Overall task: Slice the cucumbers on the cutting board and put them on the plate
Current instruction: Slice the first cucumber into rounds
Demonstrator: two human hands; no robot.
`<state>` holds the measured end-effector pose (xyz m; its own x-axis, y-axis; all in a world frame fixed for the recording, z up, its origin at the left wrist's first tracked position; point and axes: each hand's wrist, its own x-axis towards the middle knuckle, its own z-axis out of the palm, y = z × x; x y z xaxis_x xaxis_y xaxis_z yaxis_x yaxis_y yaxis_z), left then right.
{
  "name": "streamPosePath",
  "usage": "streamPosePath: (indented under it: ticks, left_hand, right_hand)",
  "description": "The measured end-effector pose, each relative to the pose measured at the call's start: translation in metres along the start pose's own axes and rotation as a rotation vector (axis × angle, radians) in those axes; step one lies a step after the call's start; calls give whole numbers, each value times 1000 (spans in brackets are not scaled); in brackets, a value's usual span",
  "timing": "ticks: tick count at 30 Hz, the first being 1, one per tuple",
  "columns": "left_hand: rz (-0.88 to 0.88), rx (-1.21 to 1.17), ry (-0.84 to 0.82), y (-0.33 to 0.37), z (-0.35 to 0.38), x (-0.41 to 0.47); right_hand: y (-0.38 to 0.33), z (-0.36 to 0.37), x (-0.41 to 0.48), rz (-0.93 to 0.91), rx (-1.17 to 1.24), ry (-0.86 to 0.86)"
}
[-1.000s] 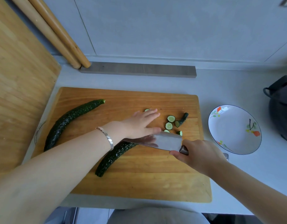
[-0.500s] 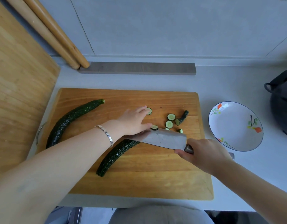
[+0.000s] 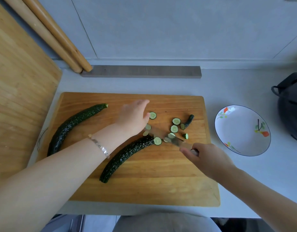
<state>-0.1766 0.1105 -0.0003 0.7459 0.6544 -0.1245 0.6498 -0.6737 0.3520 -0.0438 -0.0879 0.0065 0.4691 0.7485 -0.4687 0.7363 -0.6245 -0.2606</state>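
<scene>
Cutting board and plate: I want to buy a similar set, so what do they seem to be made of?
Cutting board: wood, warm orange-brown with grain lines running lengthwise and a low-sheen, smooth finish. Plate: probably glazed ceramic, glossy white with painted flowers and a thin dark rim line. The picture cannot rule out melamine.

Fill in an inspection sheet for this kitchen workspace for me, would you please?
Surface: grey counter; wooden cutting board lies on it.
Job's things: whole cucumber and part-sliced cucumber on the board, with loose slices and an end piece; plate beside the board, holding no slices.
Clutter: two rolling pins, large wooden board, grey strip, dark container.
Grippers: left hand holds nothing, over the board; right hand grips the knife.
Cables: nothing seen.
Surroundings: grey wall panels.
</scene>
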Motion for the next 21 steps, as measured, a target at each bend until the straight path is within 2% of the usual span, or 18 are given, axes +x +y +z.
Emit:
streamPosePath:
  ticks: [3,5,7,10,12,17,21]
  left_hand:
    - [159,-85,435,0,-6,-27]
    - [222,-66,561,-11,12,-48]
    - [200,-20,482,-23,38,-66]
    - [31,107,169,-35,73,-81]
    - [-37,96,45,-39,84,-83]
    - [30,76,65,-51,84,-89]
    - [-93,98,58,-71,78,-104]
  right_hand:
    - [-8,9,3,146,454,-72]
    - [-18,12,5,263,718,-150]
    - [-26,13,8,322,811,-193]
    - [-34,17,9,315,821,-222]
    - [-37,19,9,285,812,-241]
    - [-48,16,13,193,735,-313]
    - [-59,19,24,153,617,-360]
